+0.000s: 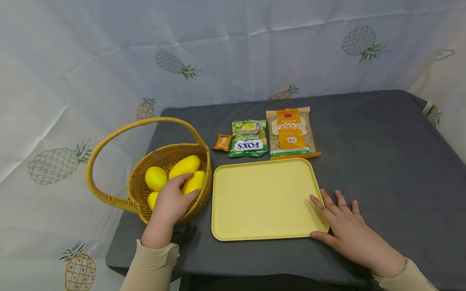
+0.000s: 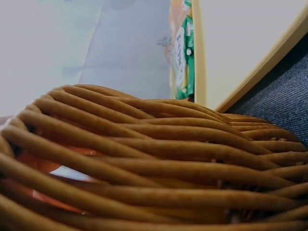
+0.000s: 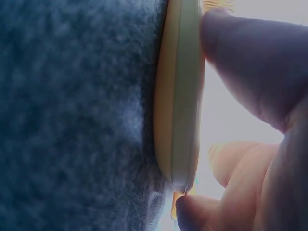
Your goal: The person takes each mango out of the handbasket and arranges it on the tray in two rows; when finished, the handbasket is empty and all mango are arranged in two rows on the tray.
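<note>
In the head view my left hand (image 1: 172, 202) reaches over the near rim of a woven wicker basket (image 1: 204, 161). Its thumb and fingers curl round a yellow mango (image 1: 195, 181) inside. Beside that lie another long yellow mango (image 1: 185, 166), a rounder yellow fruit (image 1: 156, 178) and one more yellow piece (image 1: 152, 199), partly covered by the hand. Basket weave (image 2: 159, 149) fills the left wrist view and hides this hand. Fingers spread, my right hand (image 1: 346, 228) rests at the right edge of a pale yellow tray (image 1: 265, 202), thumb at the near corner.
Behind the tray lie a small orange packet (image 1: 223, 142), a green FOX'S candy bag (image 1: 249, 138) and a clear-and-orange bag of grain (image 1: 291, 133). The basket's tall handle (image 1: 120, 131) arches up on the left. A dark grey cloth (image 1: 386, 169) covers the table.
</note>
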Motion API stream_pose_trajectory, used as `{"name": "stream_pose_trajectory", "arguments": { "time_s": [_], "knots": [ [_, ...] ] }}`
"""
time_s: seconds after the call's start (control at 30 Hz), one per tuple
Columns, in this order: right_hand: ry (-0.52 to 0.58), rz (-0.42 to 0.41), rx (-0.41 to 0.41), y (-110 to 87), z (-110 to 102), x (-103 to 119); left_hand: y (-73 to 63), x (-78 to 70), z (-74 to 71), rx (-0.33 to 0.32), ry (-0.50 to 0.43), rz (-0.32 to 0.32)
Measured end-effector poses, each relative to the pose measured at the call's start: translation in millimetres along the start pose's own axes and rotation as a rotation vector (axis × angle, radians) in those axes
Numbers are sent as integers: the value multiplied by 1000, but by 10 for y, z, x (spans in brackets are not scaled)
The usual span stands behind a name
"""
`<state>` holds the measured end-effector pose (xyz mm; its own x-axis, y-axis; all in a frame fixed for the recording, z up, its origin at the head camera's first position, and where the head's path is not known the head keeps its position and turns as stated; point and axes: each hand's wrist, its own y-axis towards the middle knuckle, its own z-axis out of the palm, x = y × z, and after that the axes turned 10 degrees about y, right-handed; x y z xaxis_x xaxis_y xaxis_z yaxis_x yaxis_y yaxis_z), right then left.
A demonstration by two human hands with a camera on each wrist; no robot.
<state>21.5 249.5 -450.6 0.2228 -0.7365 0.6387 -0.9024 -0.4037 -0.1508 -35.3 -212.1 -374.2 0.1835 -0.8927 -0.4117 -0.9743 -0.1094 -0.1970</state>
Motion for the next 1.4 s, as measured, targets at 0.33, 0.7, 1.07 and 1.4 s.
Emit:
{"name": "stream_pose_trajectory", "arguments": {
  "time_s": [0.33,0.7,1.07,1.4],
  "knots": [
    [17,4,-5,4,8,15,-83,-34,-90,-131,-129,-31],
    [-16,-3,-17,-7,-5,51,-272,-251,-80,-402,-474,165],
    [5,1,-16,-14,-3,42,-283,-627,330,-341,-703,365],
    [8,-9,-22,-17,2,46,-155,-1097,690,-82,-722,293]
  ]
}}
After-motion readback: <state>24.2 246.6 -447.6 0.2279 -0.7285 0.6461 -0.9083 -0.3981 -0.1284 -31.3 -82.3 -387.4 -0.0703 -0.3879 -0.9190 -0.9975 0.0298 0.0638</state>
